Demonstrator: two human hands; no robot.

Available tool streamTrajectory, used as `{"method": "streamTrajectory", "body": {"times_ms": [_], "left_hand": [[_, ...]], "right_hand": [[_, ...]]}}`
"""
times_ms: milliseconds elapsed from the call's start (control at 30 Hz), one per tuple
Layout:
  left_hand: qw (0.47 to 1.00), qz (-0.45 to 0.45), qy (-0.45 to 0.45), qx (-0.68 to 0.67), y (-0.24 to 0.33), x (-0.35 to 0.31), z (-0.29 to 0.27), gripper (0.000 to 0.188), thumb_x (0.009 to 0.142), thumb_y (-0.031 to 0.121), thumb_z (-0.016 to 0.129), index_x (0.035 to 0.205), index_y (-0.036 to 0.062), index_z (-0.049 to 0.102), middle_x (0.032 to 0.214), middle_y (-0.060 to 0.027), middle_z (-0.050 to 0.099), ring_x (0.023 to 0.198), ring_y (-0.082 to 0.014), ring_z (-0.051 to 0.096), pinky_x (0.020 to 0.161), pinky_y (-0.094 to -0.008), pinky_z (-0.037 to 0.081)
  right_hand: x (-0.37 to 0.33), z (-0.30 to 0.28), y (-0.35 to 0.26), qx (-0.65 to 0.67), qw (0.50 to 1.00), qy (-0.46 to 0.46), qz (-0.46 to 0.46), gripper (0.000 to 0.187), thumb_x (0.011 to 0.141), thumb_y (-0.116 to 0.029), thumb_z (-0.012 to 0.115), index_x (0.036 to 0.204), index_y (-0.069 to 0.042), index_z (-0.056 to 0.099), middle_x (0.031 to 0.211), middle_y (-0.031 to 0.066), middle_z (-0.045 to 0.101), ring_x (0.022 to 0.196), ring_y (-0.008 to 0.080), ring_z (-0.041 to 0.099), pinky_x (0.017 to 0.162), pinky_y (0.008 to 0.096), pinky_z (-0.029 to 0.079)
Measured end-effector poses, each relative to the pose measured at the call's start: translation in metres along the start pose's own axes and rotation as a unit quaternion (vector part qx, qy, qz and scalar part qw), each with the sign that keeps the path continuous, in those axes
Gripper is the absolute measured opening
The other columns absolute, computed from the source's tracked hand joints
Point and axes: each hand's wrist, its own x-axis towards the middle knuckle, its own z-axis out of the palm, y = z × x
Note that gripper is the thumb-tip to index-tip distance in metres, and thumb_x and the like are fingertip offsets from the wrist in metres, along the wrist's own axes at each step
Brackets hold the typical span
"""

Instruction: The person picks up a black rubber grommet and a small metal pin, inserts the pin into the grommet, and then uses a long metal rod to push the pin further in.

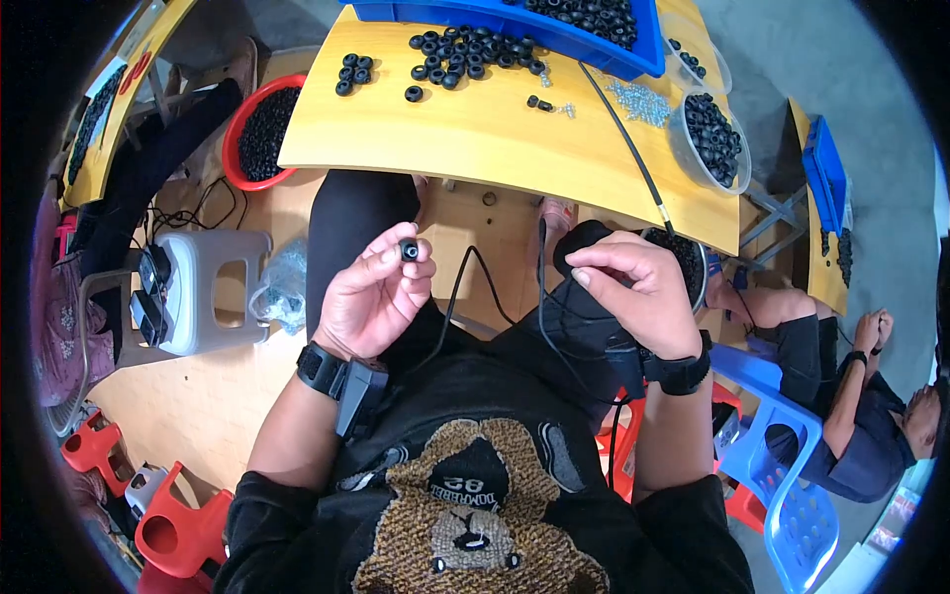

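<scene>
From my remote head view, both hands are raised above the lap, short of the near edge of the yellow table (376, 129). The left hand (379, 292) is turned palm toward the camera, its fingers curled inward; its forearm slants up and to the right from the lower edge. Grip: thumb and fingers are closed on a small black bead (409, 249) at the fingertips. The bead's open hole faces the camera. Its body is short and round, so I read its axis along that hole, roughly on my line of sight. The right hand (643, 292) has its fingers pointing left and its wrist bent, well apart from the bead. Its thumb and forefinger are bent with the tips near each other; I cannot tell whether anything is between them. Loose black beads (460, 54) lie on the table beyond.
</scene>
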Motion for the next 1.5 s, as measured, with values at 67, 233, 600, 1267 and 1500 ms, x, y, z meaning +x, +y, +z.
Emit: {"method": "streamTrajectory", "body": {"times_ms": [67, 233, 600, 1267, 1500], "left_hand": [[1.000, 0.000, 0.004, 0.002, -0.001, 0.002, 0.001, 0.024, 0.088, 0.002, 0.056, 0.112, 0.0006, 0.058, 0.097, -0.0104, 0.058, 0.082, -0.0144, 0.053, 0.074, -0.0242, 0.047], [1.000, -0.020, 0.004, -0.006, -0.003, 0.005, 0.003, 0.025, 0.088, 0.003, 0.057, 0.113, 0.0013, 0.059, 0.097, -0.0114, 0.061, 0.083, -0.0149, 0.055, 0.076, -0.0252, 0.048], [0.999, -0.029, 0.005, 0.014, -0.008, 0.005, 0.015, 0.023, 0.089, 0.005, 0.057, 0.112, 0.0022, 0.058, 0.097, -0.0098, 0.059, 0.082, -0.0142, 0.053, 0.075, -0.0243, 0.047], [0.989, 0.144, 0.000, 0.027, 0.021, -0.022, 0.016, 0.024, 0.085, 0.008, 0.064, 0.108, 0.0038, 0.061, 0.090, -0.0092, 0.053, 0.071, -0.0132, 0.049, 0.060, -0.0223, 0.041], [0.977, 0.213, 0.030, -0.008, 0.021, -0.043, 0.012, 0.024, 0.083, 0.005, 0.064, 0.107, 0.0032, 0.059, 0.090, -0.0094, 0.052, 0.073, -0.0134, 0.051, 0.061, -0.0217, 0.043]], "right_hand": [[0.004, 0.001, -0.003, 0.004, 1.000, 0.002, -0.004, 0.013, 0.078, -0.003, 0.067, 0.091, -0.001, 0.069, 0.075, 0.0033, 0.059, 0.061, 0.0084, 0.052, 0.056, 0.0216, 0.041], [0.009, 0.005, -0.016, -0.003, 1.000, -0.017, 0.017, 0.012, 0.081, -0.003, 0.065, 0.092, 0.000, 0.069, 0.082, 0.0045, 0.062, 0.073, 0.0109, 0.056, 0.067, 0.0221, 0.044], [0.011, 0.046, -0.004, 0.013, 0.996, -0.074, -0.047, 0.009, 0.079, -0.004, 0.067, 0.087, 0.000, 0.068, 0.074, 0.0048, 0.061, 0.069, 0.0109, 0.058, 0.062, 0.0230, 0.045], [0.110, 0.178, 0.275, -0.400, 0.887, 0.170, -0.160, 0.023, 0.079, -0.028, 0.059, 0.072, -0.006, 0.060, 0.062, 0.0040, 0.057, 0.055, 0.0171, 0.055, 0.048, 0.0345, 0.043], [0.132, 0.216, 0.387, -0.581, 0.782, -0.192, -0.123, 0.021, 0.079, -0.029, 0.060, 0.075, -0.008, 0.059, 0.066, 0.0024, 0.058, 0.063, 0.0163, 0.057, 0.050, 0.0358, 0.043]]}}
